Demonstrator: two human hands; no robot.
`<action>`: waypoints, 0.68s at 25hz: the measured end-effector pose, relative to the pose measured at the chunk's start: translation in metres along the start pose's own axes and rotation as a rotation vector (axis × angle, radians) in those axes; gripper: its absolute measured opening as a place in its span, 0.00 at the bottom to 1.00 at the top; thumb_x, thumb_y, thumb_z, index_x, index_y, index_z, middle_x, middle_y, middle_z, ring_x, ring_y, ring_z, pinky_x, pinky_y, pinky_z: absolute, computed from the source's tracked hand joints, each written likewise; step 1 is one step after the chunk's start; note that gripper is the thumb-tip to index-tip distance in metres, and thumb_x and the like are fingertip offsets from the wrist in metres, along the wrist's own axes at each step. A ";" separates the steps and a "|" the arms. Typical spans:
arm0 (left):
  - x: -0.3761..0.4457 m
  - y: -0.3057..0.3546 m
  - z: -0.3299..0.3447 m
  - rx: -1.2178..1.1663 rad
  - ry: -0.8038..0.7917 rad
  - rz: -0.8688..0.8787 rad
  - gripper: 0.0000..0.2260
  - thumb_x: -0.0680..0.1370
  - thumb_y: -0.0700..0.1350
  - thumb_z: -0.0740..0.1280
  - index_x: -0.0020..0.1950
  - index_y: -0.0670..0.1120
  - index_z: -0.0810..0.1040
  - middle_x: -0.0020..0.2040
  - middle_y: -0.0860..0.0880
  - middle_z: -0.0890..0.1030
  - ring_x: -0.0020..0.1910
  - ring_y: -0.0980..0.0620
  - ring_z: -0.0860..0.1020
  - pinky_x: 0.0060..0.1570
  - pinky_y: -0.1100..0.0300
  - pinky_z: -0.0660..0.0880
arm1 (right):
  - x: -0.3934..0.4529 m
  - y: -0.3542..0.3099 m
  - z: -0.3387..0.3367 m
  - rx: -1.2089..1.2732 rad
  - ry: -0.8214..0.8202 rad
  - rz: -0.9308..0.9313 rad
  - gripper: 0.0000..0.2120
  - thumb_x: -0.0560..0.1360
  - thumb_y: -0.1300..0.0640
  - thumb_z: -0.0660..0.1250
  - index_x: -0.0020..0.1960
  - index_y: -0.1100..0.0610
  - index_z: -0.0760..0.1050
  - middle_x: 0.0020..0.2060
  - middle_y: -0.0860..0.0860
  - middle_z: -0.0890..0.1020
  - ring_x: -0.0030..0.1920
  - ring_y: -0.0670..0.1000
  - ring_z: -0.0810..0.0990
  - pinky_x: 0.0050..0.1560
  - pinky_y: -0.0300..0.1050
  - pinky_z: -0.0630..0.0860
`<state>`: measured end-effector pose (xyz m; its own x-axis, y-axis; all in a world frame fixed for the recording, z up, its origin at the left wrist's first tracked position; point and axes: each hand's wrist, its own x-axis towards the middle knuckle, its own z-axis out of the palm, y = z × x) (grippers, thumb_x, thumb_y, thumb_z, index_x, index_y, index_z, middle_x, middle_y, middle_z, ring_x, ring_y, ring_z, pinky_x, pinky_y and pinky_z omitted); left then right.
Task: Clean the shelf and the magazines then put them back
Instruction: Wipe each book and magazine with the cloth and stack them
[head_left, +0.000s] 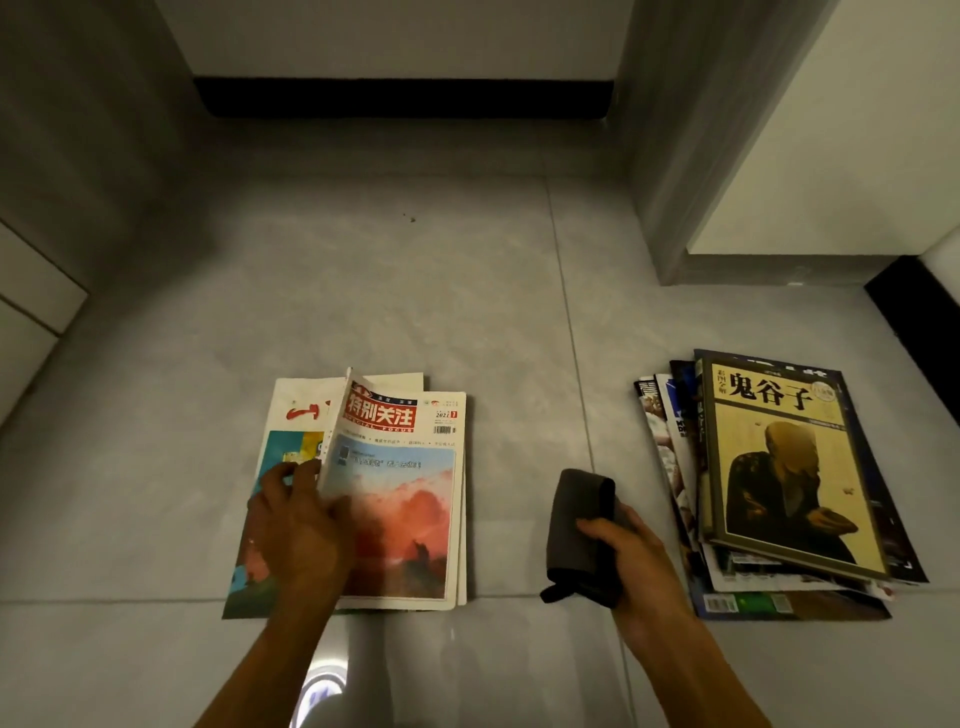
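Magazines lie on the grey tiled floor (415, 291) in two groups, and I take the top magazine (400, 499), with its red-banner glossy cover, as my landmark. My left hand (296, 525) is at its left edge, thumb and fingers pinching the curling cover and lifting it off the issue beneath. To its right my right hand (631, 556) is clamped round a folded dark cloth (579, 530), soft and matte. Well apart, farther right, sits a slumped stack (779, 483) topped by a stiff yellow book. I judge wiping is in hand; next I need the cloth brought flat across the cover while the left hand steadies the thin paper.
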<state>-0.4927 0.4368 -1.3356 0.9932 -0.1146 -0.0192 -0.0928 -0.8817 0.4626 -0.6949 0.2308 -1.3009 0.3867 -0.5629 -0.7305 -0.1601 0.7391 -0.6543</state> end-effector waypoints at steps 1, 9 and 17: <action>-0.002 0.003 -0.002 -0.102 -0.026 0.029 0.18 0.76 0.44 0.70 0.64 0.45 0.71 0.62 0.39 0.73 0.59 0.37 0.73 0.55 0.37 0.74 | -0.002 -0.001 -0.003 0.021 -0.002 -0.009 0.17 0.72 0.65 0.69 0.60 0.55 0.77 0.51 0.59 0.82 0.50 0.63 0.81 0.43 0.56 0.80; -0.055 0.093 0.000 -0.692 -0.899 -0.133 0.09 0.82 0.44 0.61 0.59 0.56 0.67 0.56 0.49 0.79 0.49 0.46 0.83 0.41 0.49 0.83 | -0.011 -0.036 -0.025 0.065 -0.073 -0.038 0.20 0.73 0.68 0.61 0.60 0.50 0.76 0.54 0.60 0.81 0.53 0.65 0.80 0.44 0.60 0.80; -0.095 0.090 0.038 -0.415 -0.580 -0.009 0.17 0.77 0.44 0.68 0.63 0.53 0.68 0.57 0.54 0.76 0.58 0.49 0.77 0.55 0.55 0.77 | -0.002 -0.065 -0.019 -0.426 0.047 -0.448 0.19 0.77 0.69 0.61 0.51 0.44 0.77 0.51 0.47 0.78 0.52 0.56 0.78 0.48 0.58 0.80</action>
<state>-0.5984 0.3507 -1.3258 0.7857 -0.4348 -0.4400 0.0643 -0.6500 0.7572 -0.7026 0.1769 -1.2606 0.4612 -0.8072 -0.3686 -0.3441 0.2202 -0.9128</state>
